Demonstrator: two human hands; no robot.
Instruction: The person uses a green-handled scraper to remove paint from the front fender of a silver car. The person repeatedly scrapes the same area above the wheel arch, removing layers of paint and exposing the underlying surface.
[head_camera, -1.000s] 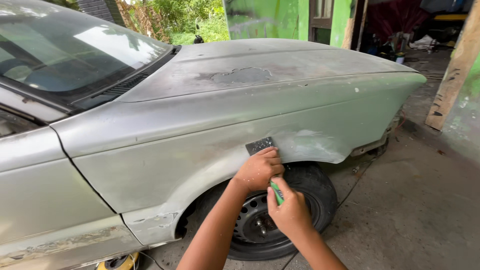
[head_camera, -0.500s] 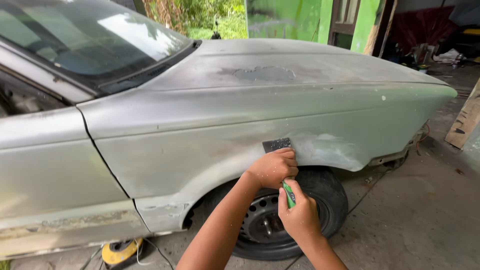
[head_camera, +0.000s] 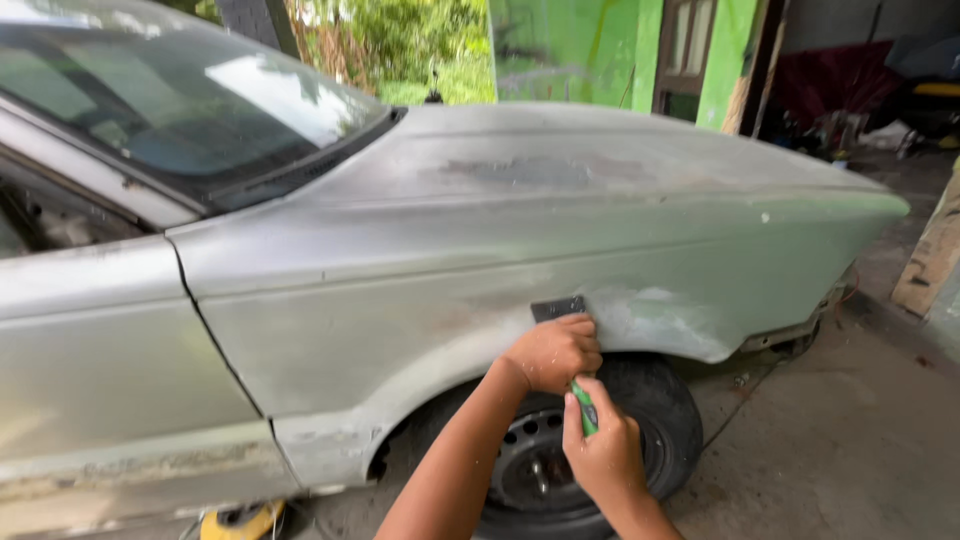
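A dark sanding pad (head_camera: 556, 307) lies flat against the grey fender (head_camera: 640, 240), just above the wheel arch, at the edge of a pale patch of filler (head_camera: 650, 315). The left hand (head_camera: 552, 352) presses on its lower edge with the fingers curled over it, so the grip is closed on the pad and pins it to the panel; held flat like this, the sheet meets the metal evenly rather than digging in with a corner.

Just below, touching the left hand, the right hand (head_camera: 603, 455) is wrapped around a green handle (head_camera: 584, 408), fist pressed together on it. The handle points up toward the pad; what is at its tip is hidden behind the left hand, so I cannot tell whether it joins the pad or is a separate tool. Both forearms rise from the bottom of the view, which puts the person low, level with the wheel.

Behind the hands sits the black tyre (head_camera: 650, 420) on its steel rim. The hood (head_camera: 560, 160) above shows a dull, rubbed patch. A yellow object (head_camera: 238, 520) lies on the concrete floor (head_camera: 830, 450) under the door sill.
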